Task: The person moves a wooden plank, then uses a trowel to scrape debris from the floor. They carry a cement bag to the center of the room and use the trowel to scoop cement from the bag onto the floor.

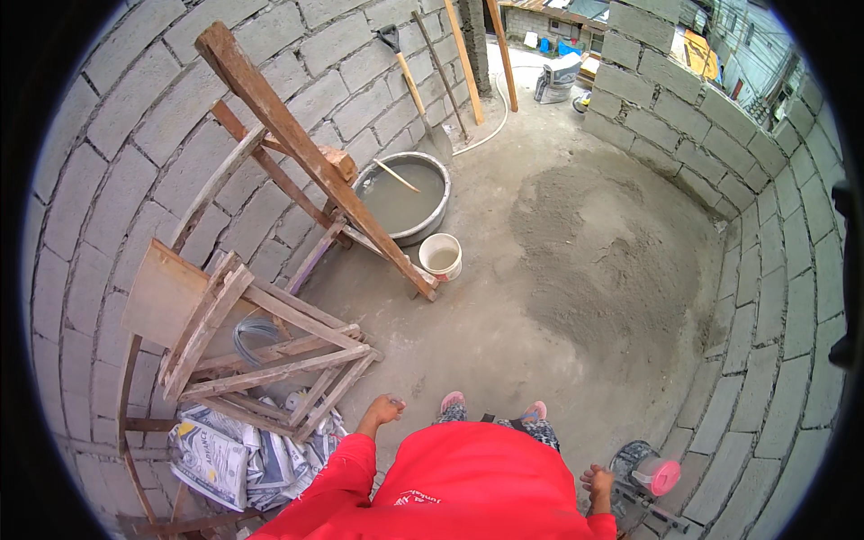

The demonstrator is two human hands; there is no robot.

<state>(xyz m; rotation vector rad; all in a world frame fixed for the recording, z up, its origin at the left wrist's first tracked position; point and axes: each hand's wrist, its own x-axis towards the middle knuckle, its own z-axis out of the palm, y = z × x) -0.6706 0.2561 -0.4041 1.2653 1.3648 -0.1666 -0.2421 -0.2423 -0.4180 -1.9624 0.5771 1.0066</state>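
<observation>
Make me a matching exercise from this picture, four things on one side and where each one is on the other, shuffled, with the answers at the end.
Column one
1. Shovel
2. White bucket
3. Wire coil
4. Cement sacks

Column two
A. Standing on the floor beside the round tub
B. Heaped at the lower left, beside the red sleeve
C. Leaning blade-down against the block wall
D. Looped among the nailed timbers

Right pairs
1-C, 2-A, 3-D, 4-B
</observation>
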